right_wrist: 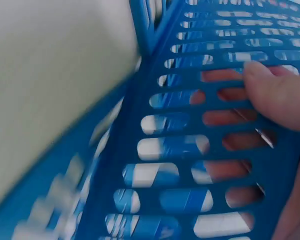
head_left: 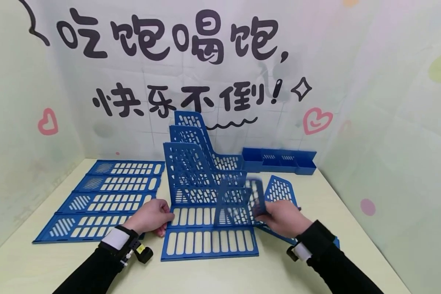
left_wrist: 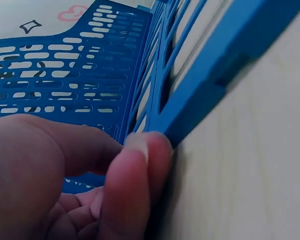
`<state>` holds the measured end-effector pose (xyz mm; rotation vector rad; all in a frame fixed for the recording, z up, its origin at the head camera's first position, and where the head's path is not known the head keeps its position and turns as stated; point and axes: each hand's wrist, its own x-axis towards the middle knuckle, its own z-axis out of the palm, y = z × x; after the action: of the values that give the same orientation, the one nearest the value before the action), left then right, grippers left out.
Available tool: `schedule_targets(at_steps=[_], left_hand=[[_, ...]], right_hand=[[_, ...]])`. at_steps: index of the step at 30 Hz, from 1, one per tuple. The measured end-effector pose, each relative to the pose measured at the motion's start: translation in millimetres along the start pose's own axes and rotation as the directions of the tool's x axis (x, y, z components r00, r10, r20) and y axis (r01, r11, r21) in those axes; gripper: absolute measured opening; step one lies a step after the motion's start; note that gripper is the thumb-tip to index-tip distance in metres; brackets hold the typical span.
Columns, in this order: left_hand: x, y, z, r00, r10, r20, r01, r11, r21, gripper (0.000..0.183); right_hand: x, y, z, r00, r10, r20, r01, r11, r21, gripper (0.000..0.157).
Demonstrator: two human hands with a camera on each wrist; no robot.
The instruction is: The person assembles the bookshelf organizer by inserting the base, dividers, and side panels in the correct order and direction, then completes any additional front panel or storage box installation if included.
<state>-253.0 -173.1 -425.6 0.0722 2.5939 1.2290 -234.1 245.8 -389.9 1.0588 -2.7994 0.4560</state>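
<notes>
A blue file rack (head_left: 185,171) stands mid-table, with several upright perforated dividers and a slotted base (head_left: 210,241) reaching toward the front. My left hand (head_left: 151,216) is at the base's left side, thumb and finger pinching its edge (left_wrist: 190,107). My right hand (head_left: 284,218) grips a loose blue divider panel (head_left: 257,192) by its right side and holds it over the front part of the base. In the right wrist view the thumb presses on the slotted face of this panel (right_wrist: 182,127), and fingers show through the slots behind it. The panel is motion-blurred in the head view.
Several blue slotted panels (head_left: 104,198) lie in a row at the left. A blue compartment tray (head_left: 279,163) stands at the back right. Another perforated divider (head_left: 280,190) lies beyond my right hand. Printed cloth (head_left: 220,73) walls in the table's back and sides.
</notes>
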Motion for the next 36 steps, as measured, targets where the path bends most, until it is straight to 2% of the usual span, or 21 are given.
schedule_targets(at_steps=[3, 7, 11, 15, 17, 19, 21, 23, 25, 30, 36], left_hand=[[0.2, -1.2, 0.1, 1.0, -0.01, 0.005, 0.01, 1.0, -0.016, 0.015], [0.7, -1.2, -2.0, 1.0, -0.012, -0.017, 0.012, 1.0, -0.003, 0.015], [-1.5, 1.1, -5.0, 1.0, 0.014, -0.023, -0.012, 0.996, 0.091, 0.019], [-8.8, 7.1, -10.5, 0.999, 0.035, 0.025, -0.039, 0.979, 0.202, 0.024], [-13.0, 10.5, -14.3, 0.998, 0.058, 0.039, -0.066, 0.97, 0.234, 0.024], [-17.4, 10.9, -17.7, 0.991, 0.122, 0.054, -0.132, 0.951, 0.279, 0.038], [-22.3, 8.3, -19.1, 0.978, 0.19, 0.087, -0.208, 0.922, 0.328, 0.061], [-27.7, 2.0, -19.3, 0.959, 0.25, 0.137, -0.284, 0.88, 0.38, 0.082], [-32.1, -5.7, -19.1, 0.941, 0.286, 0.183, -0.337, 0.85, 0.405, 0.095], [-36.0, -15.8, -20.3, 0.922, 0.311, 0.232, -0.383, 0.826, 0.415, 0.107], [-31.6, -16.9, -19.6, 0.92, 0.317, 0.231, -0.39, 0.804, 0.449, 0.108]], right_hand=[[14, -16, 7.9, 1.0, -0.022, 0.002, 0.022, 1.0, -0.011, 0.015], [28, -31, 12.0, 1.0, -0.01, -0.003, 0.01, 1.0, -0.003, 0.02], [31, -36, 11.7, 1.0, 0.022, 0.001, -0.022, 1.0, 0.018, 0.023], [24, -35, 10.4, 0.998, 0.053, 0.019, -0.052, 0.998, -0.026, 0.044], [20, -33, 8.9, 0.999, 0.049, 0.003, -0.049, 0.997, -0.064, 0.048], [16, -31, 6.9, 0.999, 0.042, -0.018, -0.044, 0.993, -0.107, 0.043], [12, -28, 5.1, 0.999, 0.037, -0.029, -0.041, 0.989, -0.144, 0.027], [7, -25, 4.0, 0.999, 0.04, -0.029, -0.044, 0.986, -0.16, 0.016], [4, -21, 4.2, 0.999, 0.046, -0.025, -0.049, 0.985, -0.165, 0.014], [4, -18, 7.8, 0.999, 0.031, -0.012, -0.032, 0.991, -0.13, 0.015], [10, -17, 14.4, 0.999, -0.005, -0.035, 0.001, 0.994, -0.106, 0.012]])
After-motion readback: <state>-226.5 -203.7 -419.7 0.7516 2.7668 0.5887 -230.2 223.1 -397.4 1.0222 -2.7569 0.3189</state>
